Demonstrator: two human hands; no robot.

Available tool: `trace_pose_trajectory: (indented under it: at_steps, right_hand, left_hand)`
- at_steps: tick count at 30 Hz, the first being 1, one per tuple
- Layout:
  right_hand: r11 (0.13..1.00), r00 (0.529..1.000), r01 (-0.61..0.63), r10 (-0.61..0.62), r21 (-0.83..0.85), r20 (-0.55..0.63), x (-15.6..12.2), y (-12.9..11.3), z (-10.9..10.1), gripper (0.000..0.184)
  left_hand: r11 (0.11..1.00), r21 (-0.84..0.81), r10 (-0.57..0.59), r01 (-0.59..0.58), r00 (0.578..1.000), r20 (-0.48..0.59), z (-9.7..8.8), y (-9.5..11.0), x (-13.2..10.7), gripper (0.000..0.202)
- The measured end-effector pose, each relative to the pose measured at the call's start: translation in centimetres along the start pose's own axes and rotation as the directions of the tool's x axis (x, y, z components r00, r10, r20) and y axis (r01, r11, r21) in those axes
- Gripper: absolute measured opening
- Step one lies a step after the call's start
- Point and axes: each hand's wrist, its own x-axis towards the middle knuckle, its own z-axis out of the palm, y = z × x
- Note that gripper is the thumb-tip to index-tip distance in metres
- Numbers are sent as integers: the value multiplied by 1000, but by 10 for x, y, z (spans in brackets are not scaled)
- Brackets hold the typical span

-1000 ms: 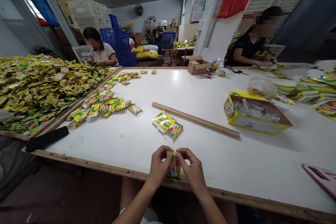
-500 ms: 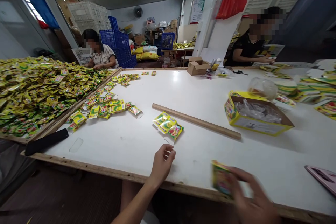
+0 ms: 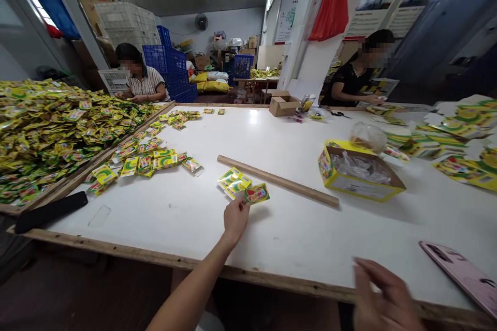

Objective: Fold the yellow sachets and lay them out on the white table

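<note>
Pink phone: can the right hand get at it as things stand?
Probably yes. The pink phone lies on the white tabletop, just to the right of the right hand, and nothing visible stands between them. The hand is blurred, but no packet shows in it.

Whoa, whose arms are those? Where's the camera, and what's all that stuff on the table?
They belong to a person, not a machine! The camera sits on that person's head, looking forward and down. Their left hand pinches a small colourful packet by its end. Their right hand is blurry, and I see nothing in it. On the white table lie more packets, a wooden stick, an open yellow box with clear plastic inside, and a pink phone.
</note>
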Motion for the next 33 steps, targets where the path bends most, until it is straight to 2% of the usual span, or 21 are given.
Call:
trace_pose_trajectory:
  at_steps: [2,4,5,6,7,9,13,15,17,19,22,27,31,33]
  right_hand:
    - [995,989,48,-59,84,133,-6,-11,31,24]
    - [981,948,55,-110,188,299,-13,-19,63,22]
    - [974,922,25,-111,227,371,-18,-20,77,22]
    - [965,897,-23,-96,261,431,-23,-20,90,23]
    - [953,873,-81,-74,292,483,-27,-18,102,25]
    - [919,828,-199,-29,341,560,-36,-13,117,27]
    - [882,776,-316,29,349,630,-45,-2,124,31]
    - [886,745,-329,30,328,667,-43,1,122,31]
    - [891,713,-326,11,317,701,-39,2,121,30]
    - [897,695,-314,-6,312,719,-33,1,123,28]
    - [899,685,-296,-36,324,728,-26,-4,131,28]
    - [860,757,-324,-14,394,653,-26,-8,134,31]
    - [899,717,-238,-92,368,691,-26,-9,125,26]
    - [906,714,-208,-118,369,690,-26,-10,122,26]
  left_hand:
    - [984,62,167,-166,986,-17,-21,5,-14,7]
    - [905,122,409,-407,912,10,-40,9,-29,14]
    - [859,120,495,-498,867,58,-47,9,-35,16]
    - [828,94,542,-553,832,120,-52,9,-40,16]
    - [824,50,548,-564,817,179,-55,8,-44,17]
    - [863,-62,500,-501,829,250,-56,2,-50,17]
    - [910,-322,342,-263,913,223,-48,-16,-57,22]
    - [912,-370,281,-177,927,249,-46,-25,-60,19]
    - [931,-341,235,-130,928,288,-47,-29,-61,13]
    - [944,-306,218,-122,928,303,-48,-30,-62,12]
    - [934,-313,260,-172,929,265,-47,-27,-62,10]
    - [894,-391,298,-217,941,159,-41,-26,-65,19]
    - [918,-287,333,-273,925,184,-42,-23,-67,11]
    - [922,-265,334,-282,926,177,-43,-21,-68,11]
